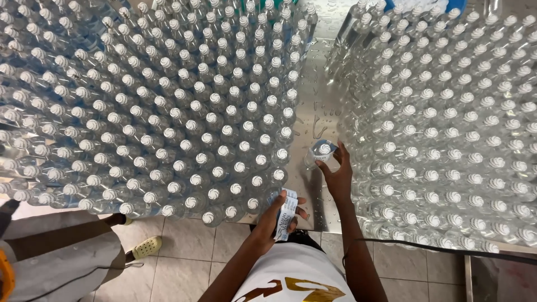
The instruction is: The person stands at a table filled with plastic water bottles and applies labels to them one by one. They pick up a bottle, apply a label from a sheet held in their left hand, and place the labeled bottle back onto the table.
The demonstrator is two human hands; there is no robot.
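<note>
Right hand (337, 178), lower centre of frame: fingers curled around a single clear bottle (321, 152), gripped near the cap, standing on the wet metal surface (313, 112) in the gap between the two bottle blocks. Left hand (274, 215), just below and left: closed on a stack of white-and-blue labels (286, 213), thumb over the top. Capped bottles (168, 112) packed upper left, another block (447, 128) at right. Someone's sandalled foot (146, 246) lower left on the tiled floor.

A clear plastic bottle (321, 152) with a white ribbed cap stands upright on the wet metal strip at centre frame, gripped from below at its shoulder. Just beneath, lower centre, a small stack of white-and-blue labels (286, 213) is held fanned and tilted.
</note>
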